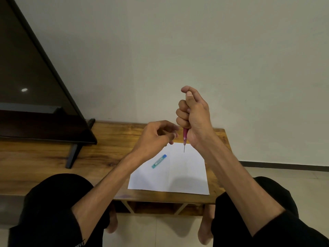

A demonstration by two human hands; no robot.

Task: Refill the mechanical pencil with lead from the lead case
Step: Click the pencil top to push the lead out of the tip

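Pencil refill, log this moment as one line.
right hand: grips pencil upright, tip down, lead showing | left hand: empty, beside pencil | lead case: lying on paper

Most of the mechanical pencil (185, 138) is concealed inside the curled fingers of the right hand (193, 113); only its pink lower barrel and thin tip project below the fist, and its upper end is covered by the thumb. Whether lead protrudes from the tip is too fine to resolve. The fingertips of the left hand (154, 138) overlap one another, so any small item pinched between them cannot be made out. Printing on the lead case (159, 161) is illegible. The television (35, 82) is cut off by the left and top edges. The far corners of the paper sheet (178, 173) lie behind both forearms.
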